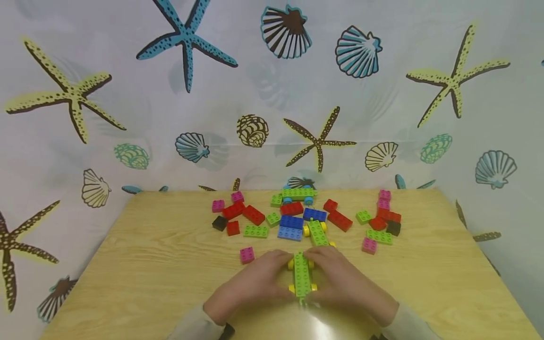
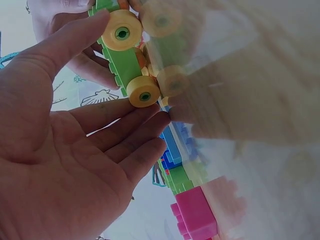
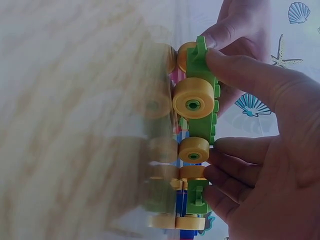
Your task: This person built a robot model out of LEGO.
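A green wheeled base (image 1: 301, 276) with yellow wheels stands on the wooden table (image 1: 148, 264) near its front edge, between my two hands. My left hand (image 1: 255, 281) lies at its left side. In the left wrist view the left hand (image 2: 75, 150) is spread, its thumb against one yellow wheel (image 2: 122, 32) and its nearly straight fingers against the other wheel (image 2: 143, 92). My right hand (image 1: 344, 278) holds the base's right side. In the right wrist view the right hand's (image 3: 270, 150) thumb lies over the green base (image 3: 202, 125) and the fingers curl against its side.
Several loose bricks lie behind the hands: a red brick (image 1: 253, 215), a blue brick (image 1: 291, 226), another green wheeled piece (image 1: 318, 232), a pink brick (image 1: 247, 255) and a black brick (image 1: 219, 223). A curtain (image 1: 272, 94) printed with starfish and shells hangs behind the table.
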The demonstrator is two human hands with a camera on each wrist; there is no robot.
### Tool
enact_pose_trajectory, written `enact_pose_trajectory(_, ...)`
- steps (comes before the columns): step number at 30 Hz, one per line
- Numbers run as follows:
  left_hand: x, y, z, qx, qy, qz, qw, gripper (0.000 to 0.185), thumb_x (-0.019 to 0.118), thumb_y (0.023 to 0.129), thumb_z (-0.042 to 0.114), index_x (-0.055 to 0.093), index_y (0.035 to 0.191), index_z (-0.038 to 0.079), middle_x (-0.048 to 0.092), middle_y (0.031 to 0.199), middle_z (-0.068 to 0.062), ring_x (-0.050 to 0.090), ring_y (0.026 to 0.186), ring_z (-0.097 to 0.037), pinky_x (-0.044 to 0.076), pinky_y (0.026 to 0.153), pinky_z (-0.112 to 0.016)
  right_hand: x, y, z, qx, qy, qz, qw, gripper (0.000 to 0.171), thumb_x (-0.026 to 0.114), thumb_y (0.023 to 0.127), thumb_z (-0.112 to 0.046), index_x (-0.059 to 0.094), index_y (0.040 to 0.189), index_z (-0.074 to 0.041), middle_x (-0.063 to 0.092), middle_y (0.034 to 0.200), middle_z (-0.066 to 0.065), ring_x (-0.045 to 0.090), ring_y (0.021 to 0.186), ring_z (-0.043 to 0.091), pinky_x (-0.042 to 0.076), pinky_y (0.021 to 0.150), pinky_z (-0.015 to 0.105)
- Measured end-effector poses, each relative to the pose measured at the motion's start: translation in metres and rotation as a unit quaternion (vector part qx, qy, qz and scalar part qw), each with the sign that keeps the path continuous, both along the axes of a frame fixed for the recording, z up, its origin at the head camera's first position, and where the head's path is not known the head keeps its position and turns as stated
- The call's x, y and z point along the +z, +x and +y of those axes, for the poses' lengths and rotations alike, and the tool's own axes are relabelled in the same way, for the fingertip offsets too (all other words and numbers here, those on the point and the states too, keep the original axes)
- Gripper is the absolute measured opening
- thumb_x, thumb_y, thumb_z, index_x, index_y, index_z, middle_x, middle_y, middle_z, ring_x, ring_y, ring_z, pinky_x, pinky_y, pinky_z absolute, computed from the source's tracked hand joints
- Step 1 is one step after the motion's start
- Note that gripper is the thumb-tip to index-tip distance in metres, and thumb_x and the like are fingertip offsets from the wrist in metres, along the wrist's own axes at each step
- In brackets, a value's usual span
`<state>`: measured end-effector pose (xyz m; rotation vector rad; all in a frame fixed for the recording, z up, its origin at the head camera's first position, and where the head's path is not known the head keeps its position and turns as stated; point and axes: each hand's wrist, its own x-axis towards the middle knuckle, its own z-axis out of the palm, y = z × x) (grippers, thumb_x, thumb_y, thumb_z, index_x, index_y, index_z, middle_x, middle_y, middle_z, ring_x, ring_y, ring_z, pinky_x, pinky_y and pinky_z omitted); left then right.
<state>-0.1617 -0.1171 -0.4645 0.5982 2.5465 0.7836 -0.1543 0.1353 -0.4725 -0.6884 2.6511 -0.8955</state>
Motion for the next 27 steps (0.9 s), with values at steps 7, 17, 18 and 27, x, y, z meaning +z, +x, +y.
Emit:
enact_pose_trajectory(7,0.000,0.002,0.002,-0.004,-0.004,0.006,1.0000,0.090,0.093,0.090,0.051,0.057,0.164,0.013,0.060,0.166,-0.009,0.057,0.155,-0.033,0.050,0.127,-0.059,-0.001,0.002,0.002,0.001,-0.001,0.006,1.000,0.095,0.098,0.085,-0.042,0.056,0.163,-0.010,0.055,0.168,0.011,0.048,0.159,0.038,0.044,0.131,0.062)
enact_pose_trajectory(17,0.001,-0.001,0.001,-0.009,-0.006,0.010,0.9999,0.090,0.091,0.091,0.053,0.056,0.164,0.013,0.061,0.165,-0.008,0.059,0.153,-0.032,0.051,0.126,-0.058,0.005,-0.004,0.008,-0.011,-0.003,0.009,1.000,0.090,0.098,0.084,-0.039,0.059,0.161,-0.014,0.058,0.166,0.010,0.050,0.158,0.037,0.044,0.131,0.063)
enact_pose_trajectory(18,0.000,-0.001,0.001,-0.009,-0.005,0.008,0.9999,0.090,0.091,0.092,0.053,0.056,0.164,0.013,0.060,0.165,-0.009,0.058,0.153,-0.032,0.051,0.127,-0.058,0.006,-0.005,0.009,-0.017,-0.007,0.007,1.000,0.088,0.099,0.084,-0.037,0.060,0.160,-0.014,0.059,0.164,0.010,0.051,0.157,0.037,0.045,0.130,0.063)
enact_pose_trajectory(27,0.000,-0.001,0.001,-0.001,-0.013,-0.003,0.9999,0.092,0.093,0.090,0.047,0.055,0.165,0.010,0.056,0.169,-0.010,0.054,0.157,-0.035,0.047,0.129,-0.060,0.026,-0.010,0.051,-0.119,-0.038,-0.022,0.992,0.073,0.093,0.091,-0.038,0.064,0.156,-0.023,0.061,0.165,0.007,0.054,0.155,0.043,0.049,0.122,0.072)
